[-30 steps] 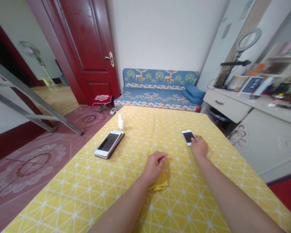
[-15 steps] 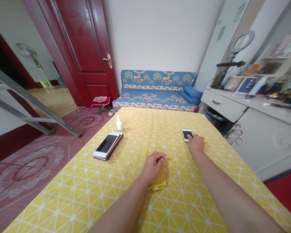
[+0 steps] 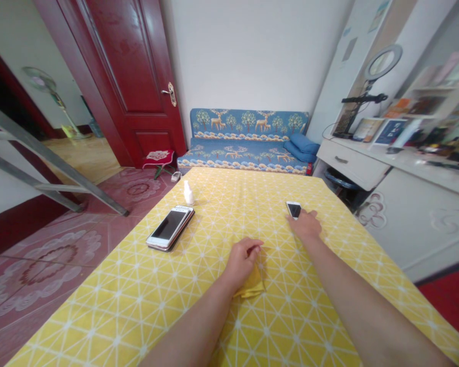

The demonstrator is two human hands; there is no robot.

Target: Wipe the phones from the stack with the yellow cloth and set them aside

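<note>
So, small white phone (image 3: 294, 209) touched at its near end by the right hand (image 3: 306, 225), far right on the worktop (image 3: 137, 295).

Nothing is gripped there; the fingers are laid loosely over the phone's near edge. A folded yellow cloth (image 3: 250, 286) is pinched under the curled left hand (image 3: 241, 262). Probably the phone could be nudged across the slick tablecloth if pressed off-centre. Two stacked phones (image 3: 170, 228) and a little white bottle (image 3: 188, 193) are sat well apart on the left, nothing between.

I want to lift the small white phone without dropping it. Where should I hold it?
Probably by its two long edges, coming from above: the small phone lies flat, screen up, on the table, with the right hand at its near end.
</note>
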